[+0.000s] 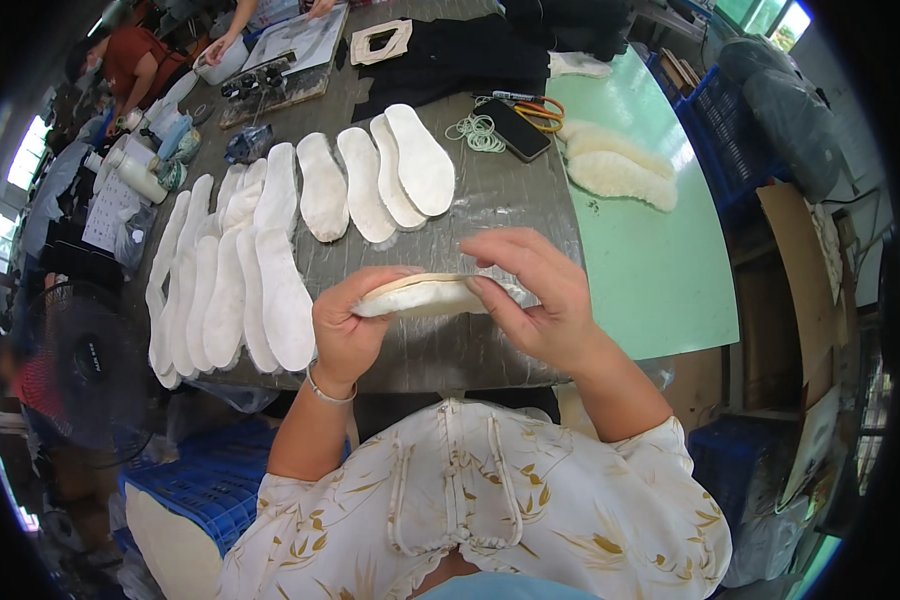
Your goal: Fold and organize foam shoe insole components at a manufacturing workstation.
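Right, you've got a white insole (432, 296) held flat between both hands, just above the near edge of the grey worktable (490, 200). It looks like two layers stacked, a tan line showing along the top edge. Your left hand (348, 325) wraps its heel end, fingers curled under and thumb on top. Your right hand (535, 295) pinches the other end, thumb beneath, fingers arched over it. Both hands are closed on that one piece.

Just past it on the table, a fan of white insoles (375, 180) lies overlapping, toes pointing away. To the left, a longer row of insoles (225, 280) runs along the table edge, stacked like shingles. Farther right sit a black phone (511, 128), a bundle of pale rubber bands (480, 132) beside it, and orange-handled scissors (542, 110). On the green surface (650, 270) to the right rest two fluffy cream liners (615, 165). Far left, white bottles (135, 170) stand, and another person in a red shirt (135, 60) works at the far end. Near left, below the table, a blue crate (210, 490).
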A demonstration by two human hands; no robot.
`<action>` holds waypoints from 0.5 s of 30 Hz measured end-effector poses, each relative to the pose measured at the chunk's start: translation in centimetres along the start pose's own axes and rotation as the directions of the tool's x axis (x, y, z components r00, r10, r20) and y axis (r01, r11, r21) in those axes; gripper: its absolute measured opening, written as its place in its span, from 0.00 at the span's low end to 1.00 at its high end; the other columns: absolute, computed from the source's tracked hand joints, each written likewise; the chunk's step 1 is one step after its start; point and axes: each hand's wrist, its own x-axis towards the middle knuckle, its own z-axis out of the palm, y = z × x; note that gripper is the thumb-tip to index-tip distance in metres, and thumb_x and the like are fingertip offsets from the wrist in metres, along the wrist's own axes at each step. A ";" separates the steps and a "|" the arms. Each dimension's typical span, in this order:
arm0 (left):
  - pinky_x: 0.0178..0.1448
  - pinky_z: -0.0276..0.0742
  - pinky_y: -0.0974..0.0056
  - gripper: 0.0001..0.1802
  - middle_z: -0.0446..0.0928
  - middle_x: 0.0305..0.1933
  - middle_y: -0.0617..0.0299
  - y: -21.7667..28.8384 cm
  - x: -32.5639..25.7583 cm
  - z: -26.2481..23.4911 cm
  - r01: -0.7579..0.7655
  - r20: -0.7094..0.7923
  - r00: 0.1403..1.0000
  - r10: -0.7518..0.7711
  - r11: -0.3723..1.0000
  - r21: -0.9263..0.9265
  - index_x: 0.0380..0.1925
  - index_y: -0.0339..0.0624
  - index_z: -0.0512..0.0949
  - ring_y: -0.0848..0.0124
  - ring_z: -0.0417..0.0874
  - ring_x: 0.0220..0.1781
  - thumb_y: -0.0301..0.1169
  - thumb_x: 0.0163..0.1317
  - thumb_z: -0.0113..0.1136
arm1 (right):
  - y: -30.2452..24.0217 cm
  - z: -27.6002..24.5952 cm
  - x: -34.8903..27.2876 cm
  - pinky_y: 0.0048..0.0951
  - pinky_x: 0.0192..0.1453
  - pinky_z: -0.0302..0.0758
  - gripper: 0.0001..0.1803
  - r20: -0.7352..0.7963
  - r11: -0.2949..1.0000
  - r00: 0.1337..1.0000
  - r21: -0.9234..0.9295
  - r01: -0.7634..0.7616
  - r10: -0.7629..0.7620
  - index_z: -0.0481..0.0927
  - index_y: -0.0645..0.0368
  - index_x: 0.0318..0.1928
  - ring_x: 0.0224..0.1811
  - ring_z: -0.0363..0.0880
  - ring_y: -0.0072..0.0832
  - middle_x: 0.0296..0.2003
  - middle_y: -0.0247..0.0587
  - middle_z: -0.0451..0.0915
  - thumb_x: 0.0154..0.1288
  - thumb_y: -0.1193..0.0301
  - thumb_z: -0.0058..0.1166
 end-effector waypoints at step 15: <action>0.60 0.80 0.58 0.11 0.85 0.47 0.47 -1.7 -0.4 0.3 -0.093 0.002 0.996 0.093 0.996 -0.018 0.42 0.32 0.84 0.57 0.87 0.52 0.27 0.63 0.67 | 1.6 0.5 -3.8 0.32 0.38 0.77 0.11 -0.101 0.995 0.994 -0.084 -0.057 0.048 0.86 0.58 0.40 0.36 0.80 0.33 0.39 0.39 0.83 0.55 0.77 0.70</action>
